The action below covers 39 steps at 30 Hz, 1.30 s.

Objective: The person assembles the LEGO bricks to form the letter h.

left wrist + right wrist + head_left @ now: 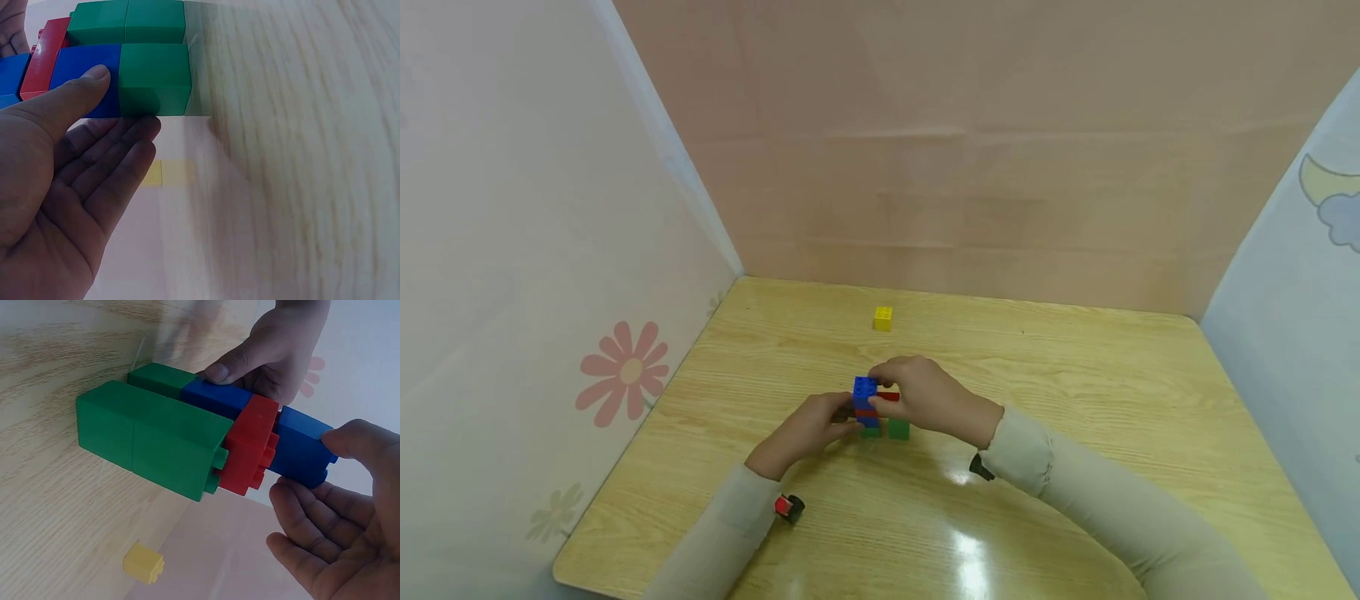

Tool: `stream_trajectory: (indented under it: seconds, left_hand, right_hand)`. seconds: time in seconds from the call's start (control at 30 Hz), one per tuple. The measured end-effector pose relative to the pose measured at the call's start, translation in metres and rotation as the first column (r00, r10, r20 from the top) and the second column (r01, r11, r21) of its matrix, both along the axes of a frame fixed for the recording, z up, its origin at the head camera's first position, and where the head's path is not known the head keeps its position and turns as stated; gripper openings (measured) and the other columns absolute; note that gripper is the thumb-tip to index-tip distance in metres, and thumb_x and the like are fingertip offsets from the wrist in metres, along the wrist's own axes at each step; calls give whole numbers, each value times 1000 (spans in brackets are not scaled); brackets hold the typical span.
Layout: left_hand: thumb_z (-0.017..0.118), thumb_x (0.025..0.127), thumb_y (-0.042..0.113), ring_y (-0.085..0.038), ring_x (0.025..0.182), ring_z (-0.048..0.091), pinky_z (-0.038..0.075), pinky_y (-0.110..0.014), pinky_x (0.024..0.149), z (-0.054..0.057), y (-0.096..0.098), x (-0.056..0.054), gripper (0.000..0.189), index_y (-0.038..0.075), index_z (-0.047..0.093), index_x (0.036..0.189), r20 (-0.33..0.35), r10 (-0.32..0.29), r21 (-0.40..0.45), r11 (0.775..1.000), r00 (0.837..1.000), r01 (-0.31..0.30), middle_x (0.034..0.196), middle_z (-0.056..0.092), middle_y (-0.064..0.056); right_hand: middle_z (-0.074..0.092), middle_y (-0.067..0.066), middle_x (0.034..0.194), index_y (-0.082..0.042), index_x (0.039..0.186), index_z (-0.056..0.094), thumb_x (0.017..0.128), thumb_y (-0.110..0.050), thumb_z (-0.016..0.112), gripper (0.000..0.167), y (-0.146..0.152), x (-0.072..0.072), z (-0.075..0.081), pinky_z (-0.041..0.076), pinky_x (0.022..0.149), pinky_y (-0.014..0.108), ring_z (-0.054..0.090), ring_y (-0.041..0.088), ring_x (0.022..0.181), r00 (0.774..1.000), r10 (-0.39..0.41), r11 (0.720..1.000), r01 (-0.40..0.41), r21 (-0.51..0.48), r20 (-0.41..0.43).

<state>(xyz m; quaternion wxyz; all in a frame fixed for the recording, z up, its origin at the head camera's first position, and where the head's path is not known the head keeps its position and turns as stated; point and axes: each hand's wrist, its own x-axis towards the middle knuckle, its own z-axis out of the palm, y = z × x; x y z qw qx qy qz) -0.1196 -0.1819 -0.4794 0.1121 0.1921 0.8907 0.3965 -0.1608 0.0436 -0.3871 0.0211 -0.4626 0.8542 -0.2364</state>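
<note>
A small tower of toy building blocks stands on the table in front of me. One column has a green block (155,80) with a blue block (84,78) on it; beside it rise two stacked green blocks (150,431). A red block (250,440) lies across both columns. On the red block's left end sits an upper blue block (864,387), studs up. My left hand (808,429) holds the lower blue block, thumb on one face and fingers on the opposite side. My right hand (928,400) pinches the upper blue block between thumb and fingers.
A yellow block (883,318) stands farther back on the wooden table (1075,375). Papered walls enclose the table's back and sides. Dark wrist-worn devices show below each wrist, the left one (790,508) partly red.
</note>
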Motion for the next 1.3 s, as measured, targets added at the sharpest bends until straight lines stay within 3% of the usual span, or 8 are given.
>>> stream_trajectory:
  seconds: [0.53, 0.9, 1.3]
  left_hand:
    - [63, 96, 28, -9, 108, 63, 51, -25, 91, 1, 0, -1, 36, 15, 59, 129, 6, 7, -5, 1000, 1000, -7, 120, 65, 4]
    - [65, 95, 26, -11, 107, 64, 51, -25, 90, 3, 0, -1, 37, 12, 59, 130, 5, 3, 9, 1000, 1000, -3, 121, 65, 1]
    - [65, 95, 27, -10, 102, 65, 53, -24, 86, -2, 2, -1, 34, 14, 61, 126, 32, 16, -4, 1000, 999, -16, 116, 67, 2]
  right_hand:
    - [72, 3, 100, -7, 113, 70, 90, -31, 71, 34, -2, -2, 7, 55, 74, 26, 67, 13, 86, 1000, 7, 998, -6, 67, -7]
    - [72, 3, 100, -7, 111, 71, 91, -30, 71, 31, -2, 1, 12, 54, 70, 22, 64, 8, 80, 999, 16, 997, -13, 70, -33]
    - [71, 1, 97, -7, 109, 71, 91, -30, 71, 30, 0, 2, 6, 52, 67, 18, 61, 5, 76, 999, 31, 998, -28, 58, -42]
